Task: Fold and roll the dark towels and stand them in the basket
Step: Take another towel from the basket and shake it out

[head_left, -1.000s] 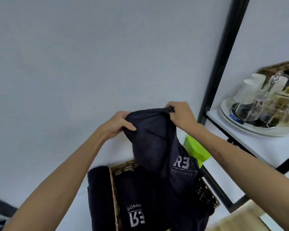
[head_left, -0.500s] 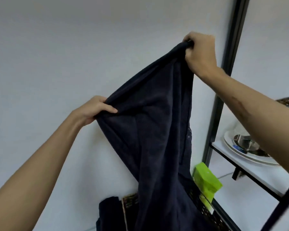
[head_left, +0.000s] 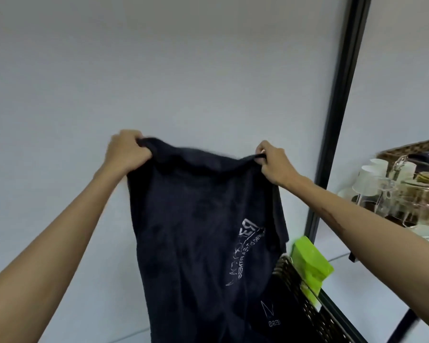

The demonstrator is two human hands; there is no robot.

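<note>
A dark navy towel [head_left: 196, 231] with white lettering hangs spread out in front of me against the pale wall. My left hand [head_left: 125, 151] grips its upper left corner and my right hand [head_left: 274, 162] grips its upper right corner, at about the same height. The towel's lower part covers most of the wicker basket [head_left: 300, 295], of which only the right rim shows at the bottom right. More dark cloth with white print [head_left: 270, 315] lies inside the basket.
A bright green packet [head_left: 310, 263] leans by the basket's right rim. A black shelf post [head_left: 332, 149] rises on the right. On the white shelf stands a tray with cups and glasses [head_left: 396, 194], and behind it another wicker basket [head_left: 416, 149].
My right hand came down from high up and my left hand rose and moved outward, so the towel now hangs level and spread wide between both hands, its white lettering showing.
</note>
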